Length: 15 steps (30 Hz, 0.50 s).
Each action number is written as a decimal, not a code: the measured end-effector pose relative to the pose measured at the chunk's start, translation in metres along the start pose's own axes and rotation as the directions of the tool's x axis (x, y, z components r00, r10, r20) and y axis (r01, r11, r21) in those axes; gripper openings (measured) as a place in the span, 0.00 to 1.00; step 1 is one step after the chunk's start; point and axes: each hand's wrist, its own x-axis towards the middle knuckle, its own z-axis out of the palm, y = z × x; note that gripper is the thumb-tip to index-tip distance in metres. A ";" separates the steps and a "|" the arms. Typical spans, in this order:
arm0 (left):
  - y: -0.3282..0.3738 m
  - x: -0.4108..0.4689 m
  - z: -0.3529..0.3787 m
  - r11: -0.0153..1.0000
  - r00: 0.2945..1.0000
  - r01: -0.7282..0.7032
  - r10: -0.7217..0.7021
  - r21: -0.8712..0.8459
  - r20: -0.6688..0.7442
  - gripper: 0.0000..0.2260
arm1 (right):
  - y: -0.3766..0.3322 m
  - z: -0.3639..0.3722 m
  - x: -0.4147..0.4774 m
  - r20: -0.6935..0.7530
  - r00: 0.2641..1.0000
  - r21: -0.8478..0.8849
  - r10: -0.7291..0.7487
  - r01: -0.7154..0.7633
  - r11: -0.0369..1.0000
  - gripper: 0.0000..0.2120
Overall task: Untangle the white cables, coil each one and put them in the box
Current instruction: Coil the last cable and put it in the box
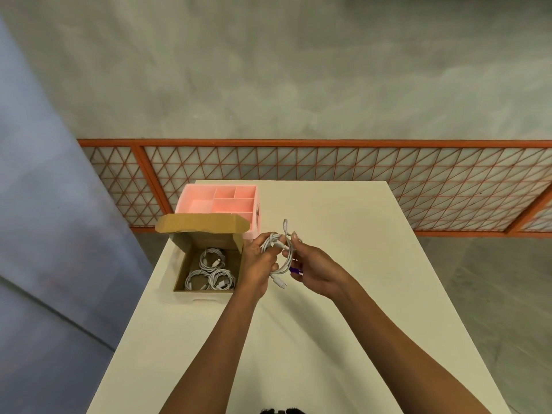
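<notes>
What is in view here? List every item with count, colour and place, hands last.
held cable: 1, white, partly coiled, above the table between both hands
coiled cables: 3, white, inside the box
box: 1, brown cardboard, lid open, table's left edge
organiser tray: 1, pink, divided into compartments, just behind the box
purple item: 1, purple, by the right hand's fingers, too small to identify
table: 1, off-white, centre of view
lattice railing: 1, orange, beyond the table
left hand: 1, grips the held cable
right hand: 1, pinches the held cable
</notes>
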 end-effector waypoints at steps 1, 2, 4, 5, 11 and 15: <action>0.000 -0.001 0.002 1.000 1.000 0.004 -0.004 0.002 -0.002 0.03 | 0.000 0.002 0.001 -0.012 1.000 0.044 0.020 -0.019 0.999 0.10; 0.000 -0.001 0.004 1.000 1.000 0.006 -0.006 -0.004 -0.006 0.03 | 0.000 0.003 0.000 -0.015 0.999 0.096 0.034 -0.032 0.995 0.09; -0.001 -0.001 0.006 1.000 1.000 0.002 -0.003 -0.020 -0.012 0.02 | 0.001 0.003 0.000 0.014 0.999 0.174 0.031 -0.033 0.984 0.06; -0.001 0.001 0.006 1.000 1.000 -0.002 0.001 -0.023 -0.011 0.02 | 0.001 0.002 0.001 0.046 0.999 0.193 0.021 -0.030 0.981 0.05; 0.003 0.008 0.002 0.999 0.998 -0.046 0.047 0.027 -0.047 0.04 | -0.009 -0.005 -0.005 0.129 0.984 -0.118 -0.122 0.137 0.983 0.07; 0.003 0.011 0.001 0.994 0.991 -0.084 0.091 0.074 -0.098 0.05 | -0.020 -0.005 -0.008 -0.049 0.988 -0.403 -0.145 0.113 0.908 0.20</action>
